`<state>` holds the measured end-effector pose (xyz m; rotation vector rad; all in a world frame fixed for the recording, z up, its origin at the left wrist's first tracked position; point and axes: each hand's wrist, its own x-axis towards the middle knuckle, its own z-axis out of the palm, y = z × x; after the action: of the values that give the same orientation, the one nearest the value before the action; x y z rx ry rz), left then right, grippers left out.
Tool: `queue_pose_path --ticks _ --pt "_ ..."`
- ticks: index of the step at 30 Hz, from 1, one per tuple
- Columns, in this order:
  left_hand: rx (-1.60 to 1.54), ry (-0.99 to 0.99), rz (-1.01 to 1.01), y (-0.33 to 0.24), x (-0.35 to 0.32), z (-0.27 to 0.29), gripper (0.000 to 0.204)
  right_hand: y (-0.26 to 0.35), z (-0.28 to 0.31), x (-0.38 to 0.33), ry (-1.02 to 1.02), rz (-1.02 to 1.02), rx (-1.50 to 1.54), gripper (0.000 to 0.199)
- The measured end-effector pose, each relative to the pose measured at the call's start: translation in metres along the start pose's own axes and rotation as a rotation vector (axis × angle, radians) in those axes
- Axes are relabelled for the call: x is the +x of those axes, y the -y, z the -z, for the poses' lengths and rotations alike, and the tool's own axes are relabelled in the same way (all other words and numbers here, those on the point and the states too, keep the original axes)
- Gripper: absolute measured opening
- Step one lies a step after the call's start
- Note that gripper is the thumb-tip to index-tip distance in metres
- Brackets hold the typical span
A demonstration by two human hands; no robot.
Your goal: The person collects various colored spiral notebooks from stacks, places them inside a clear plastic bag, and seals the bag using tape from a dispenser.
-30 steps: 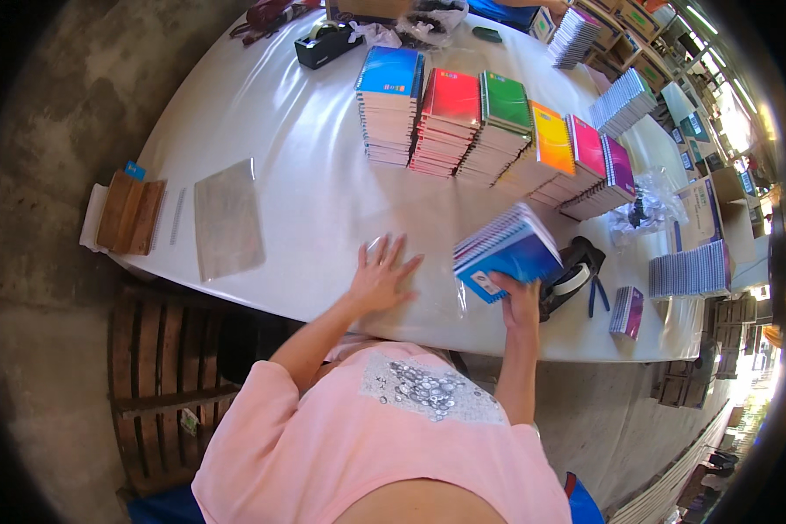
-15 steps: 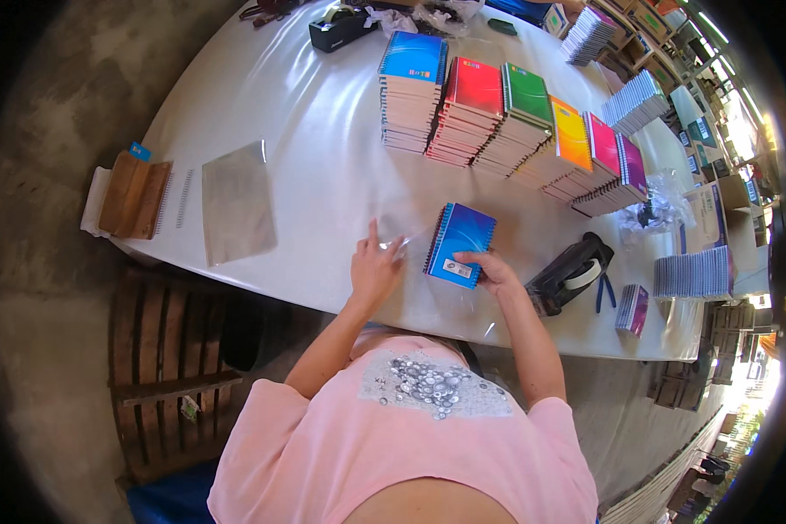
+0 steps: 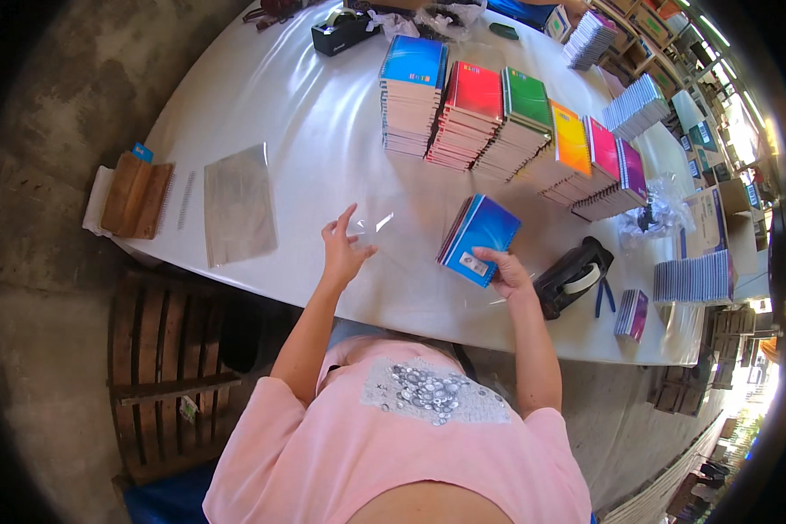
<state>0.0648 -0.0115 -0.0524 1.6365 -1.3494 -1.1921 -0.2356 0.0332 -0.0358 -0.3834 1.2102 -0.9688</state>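
Note:
My right hand [image 3: 508, 272] grips a small bundle of spiral notebooks [image 3: 487, 234] above the table, thumb on the blue front cover beside a white label. Darker and reddish edges show beneath that cover at its left. My left hand [image 3: 346, 253] is raised to the left of the notebooks, its fingers spread and curved. A glinting piece of clear plastic film [image 3: 374, 227] lies by its fingertips; whether they touch it is hard to see. Farther left, clear plastic sheets or sleeves [image 3: 238, 208] lie flat on the white table [image 3: 314, 157].
Tall notebook stacks in blue [image 3: 413, 63], red [image 3: 474, 92], green [image 3: 527, 98], yellow and purple stand beyond my hands. A black tape dispenser [image 3: 572, 278] and blue-handled pliers [image 3: 604, 297] sit right. A wooden holder [image 3: 136, 196] stands at the left edge, another dispenser [image 3: 345, 33] at the back.
My left hand has moved left and its fingers have opened wider, the film glint shifting left too. My right hand has shifted slightly right and tilted the notebooks, showing more of the lower ones' edges.

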Motion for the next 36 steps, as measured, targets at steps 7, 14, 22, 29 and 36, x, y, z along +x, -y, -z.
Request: queue_pose_path --ticks 7,14,22,29,36 --pt "-0.206 0.6 0.036 0.026 0.008 0.03 0.068 -0.012 0.014 0.005 -0.11 -0.11 -0.04 0.055" --pt "-0.23 0.533 -0.054 0.004 0.001 0.024 0.077 0.006 0.009 0.004 -0.116 -0.102 -0.186 0.055" --pt "-0.024 0.445 -0.291 -0.001 0.0 0.016 0.075 0.019 -0.05 0.023 0.027 -0.198 -0.469 0.054" --pt "-0.089 0.541 -0.323 -0.034 -0.013 -0.01 0.084 0.007 -0.041 0.044 0.044 -0.362 -0.511 0.05" --pt "0.011 0.514 -0.372 -0.057 -0.013 -0.046 0.087 0.013 -0.041 0.048 0.061 -0.32 -0.613 0.049"
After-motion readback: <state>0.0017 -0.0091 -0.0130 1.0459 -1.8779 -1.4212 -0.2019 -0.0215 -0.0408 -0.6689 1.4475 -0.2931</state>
